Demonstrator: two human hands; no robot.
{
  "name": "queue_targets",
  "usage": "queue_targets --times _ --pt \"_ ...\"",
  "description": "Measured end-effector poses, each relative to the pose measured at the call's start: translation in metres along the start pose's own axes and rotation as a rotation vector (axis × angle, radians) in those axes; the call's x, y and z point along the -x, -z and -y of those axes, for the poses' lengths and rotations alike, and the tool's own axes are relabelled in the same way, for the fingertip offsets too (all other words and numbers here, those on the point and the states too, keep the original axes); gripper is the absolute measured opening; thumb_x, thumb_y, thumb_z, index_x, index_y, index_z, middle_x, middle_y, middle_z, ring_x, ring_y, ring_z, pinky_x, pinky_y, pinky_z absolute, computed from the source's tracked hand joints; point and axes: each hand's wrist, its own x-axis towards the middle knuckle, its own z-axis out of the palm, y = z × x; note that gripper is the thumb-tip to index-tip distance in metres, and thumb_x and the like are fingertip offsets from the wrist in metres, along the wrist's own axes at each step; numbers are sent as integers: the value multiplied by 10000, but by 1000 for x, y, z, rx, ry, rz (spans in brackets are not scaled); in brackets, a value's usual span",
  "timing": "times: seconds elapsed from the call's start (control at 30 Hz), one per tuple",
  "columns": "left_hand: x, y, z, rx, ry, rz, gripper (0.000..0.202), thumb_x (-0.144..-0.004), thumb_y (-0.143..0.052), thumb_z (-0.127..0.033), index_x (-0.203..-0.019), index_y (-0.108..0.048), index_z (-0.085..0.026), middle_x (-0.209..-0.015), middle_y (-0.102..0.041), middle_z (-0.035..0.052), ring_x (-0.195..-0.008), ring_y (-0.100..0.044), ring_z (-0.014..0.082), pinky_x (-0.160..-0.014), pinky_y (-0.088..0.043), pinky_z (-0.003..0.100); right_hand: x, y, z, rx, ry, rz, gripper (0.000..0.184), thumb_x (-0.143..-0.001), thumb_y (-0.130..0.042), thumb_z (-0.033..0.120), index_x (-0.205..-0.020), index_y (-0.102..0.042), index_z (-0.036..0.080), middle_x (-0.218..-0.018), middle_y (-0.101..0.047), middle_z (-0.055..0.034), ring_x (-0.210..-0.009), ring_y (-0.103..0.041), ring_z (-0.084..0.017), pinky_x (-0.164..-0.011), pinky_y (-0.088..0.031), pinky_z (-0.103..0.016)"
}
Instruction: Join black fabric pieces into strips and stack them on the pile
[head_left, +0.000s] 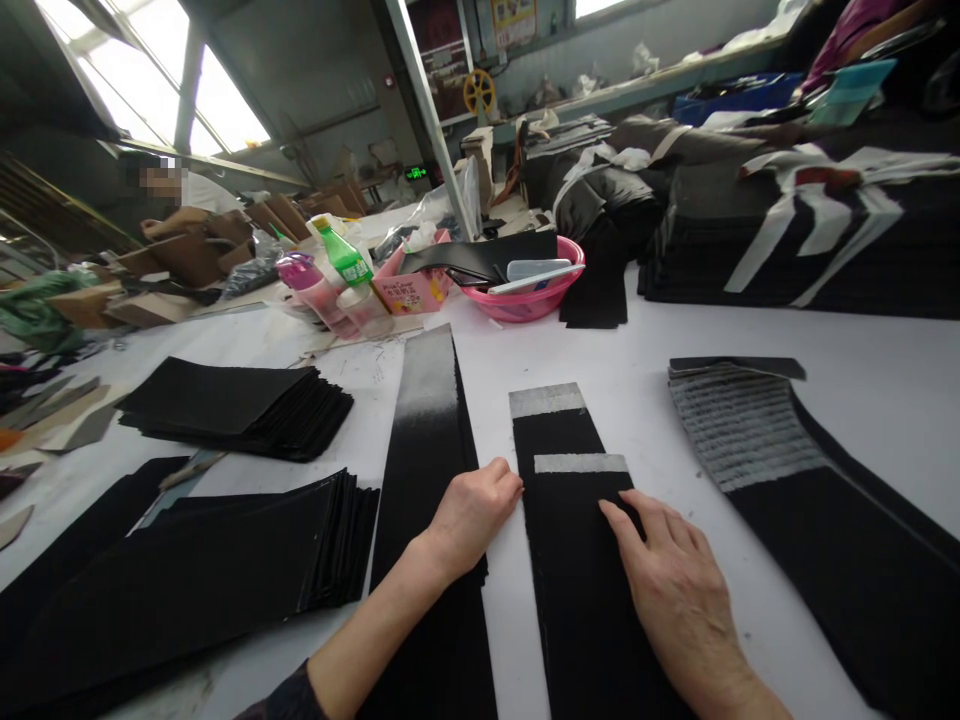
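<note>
Two black flat strips with grey coated end bands lie overlapped in front of me, the upper black strip (581,560) set back so both grey bands show. My left hand (480,510) is closed, its fingertips pinched at the left edge of these strips. Over the right edge rests my right hand (679,580), thumb on the black surface and a little apart from the bent fingers. Beneath my left wrist runs a long black stack (420,450) with a grey coated end. To the right lies a fanned black stack (810,520) with many narrow grey bands.
Two piles of black pieces, a farther pile (232,400) and a nearer pile (195,570), lie at left. Behind stand a pink basin (517,303), a pink box (412,285) and a green bottle (343,252). Tied black bundles (810,240) fill the back right. A person (202,195) is at far left.
</note>
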Motion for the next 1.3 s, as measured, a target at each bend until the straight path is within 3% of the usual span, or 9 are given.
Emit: queue_targets --times 0.2,0.57,0.77,0.97,1.1,1.3 --pt "-8 -2 -2 -102 -10 2 192 -923 -406 -119 -781 -525 -172 -781 -548 22 -632 -525 132 -575 -411 246 -1 0 0 9 -3 -6 357 -889 -437 60 -1133 -660 196 -1170 -611 -133 -1050 -554 -286 -883 -439 -413" --pt "-3 10 8 423 128 -8 89 -854 -488 -113 -802 -505 -184 -767 -535 -24 -646 -496 95 -612 -389 211 -2 2 1 -17 -26 -12 348 -880 -453 57 -1118 -672 185 -1163 -614 -133 -1044 -551 -283 -882 -449 -417" --pt "-1 14 8 590 233 33 133 -853 -527 -162 -977 -560 -199 -758 -557 -35 -616 -504 96 -612 -396 214 0 0 1 -19 -32 -13 324 -873 -500 58 -1118 -671 180 -1170 -609 -130 -1048 -547 -280 -905 -438 -413" --pt "-5 15 0 606 361 22 144 -900 -512 -298 -842 -597 -197 -724 -591 -17 -636 -529 119 -608 -386 228 0 -2 1 -28 -47 -4 338 -873 -506 57 -1140 -662 192 -1177 -609 -119 -1062 -541 -277 -915 -430 -411" --pt "-9 11 -6 603 476 57 225 -845 -598 -420 -795 -598 -201 -682 -615 -16 -609 -540 131 -561 -360 229 0 -1 2 -40 -46 -13 339 -873 -493 51 -1132 -666 184 -1180 -609 -125 -1062 -542 -278 -907 -431 -409" --pt "-18 -2 -1 659 630 140 236 -809 -612 -394 -698 -584 -188 -581 -612 -8 -527 -527 126 -485 -326 212 -1 -1 2 -47 -48 -42 352 -864 -467 38 -1106 -678 183 -1154 -623 -126 -1047 -550 -280 -898 -436 -416"
